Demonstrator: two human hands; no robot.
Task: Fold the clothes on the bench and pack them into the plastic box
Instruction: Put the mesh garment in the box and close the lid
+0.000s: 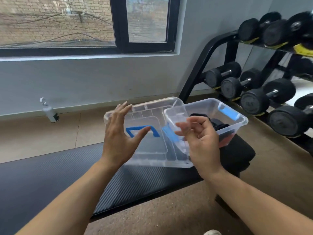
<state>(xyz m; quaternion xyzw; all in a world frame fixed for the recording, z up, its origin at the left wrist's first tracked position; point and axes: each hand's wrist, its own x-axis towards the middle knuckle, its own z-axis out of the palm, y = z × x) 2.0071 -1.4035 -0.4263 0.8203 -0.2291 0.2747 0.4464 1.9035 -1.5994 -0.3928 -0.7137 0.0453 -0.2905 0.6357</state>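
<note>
Lid going on, clothes already packed

Fingers of the left hand [118, 138] are spread and straight, laid against the clear lid [145, 133] near its blue handle [142, 130], steadying rather than clasping it. The right hand [199, 143] is loosely curled in front of the lid's right edge; whether its grip pinches the plastic or holds nothing cannot be told.

The lid sits tilted, its far right corner overlapping the near rim of the plastic box [237, 119], not yet seated. Its blue latches [227, 112] are unfastened. The box stands at the end of the table [50, 175], whose ribbed dark pad shows no garments lying on it. Dark folded clothes [218, 126], with something reddish beneath, lie inside the box.

Folding and packing appear done; what seems left is squaring the lid over the box and snapping the latches. Beyond, a dumbbell rack [254, 85] stands to the right and a window [84, 24] above.
</note>
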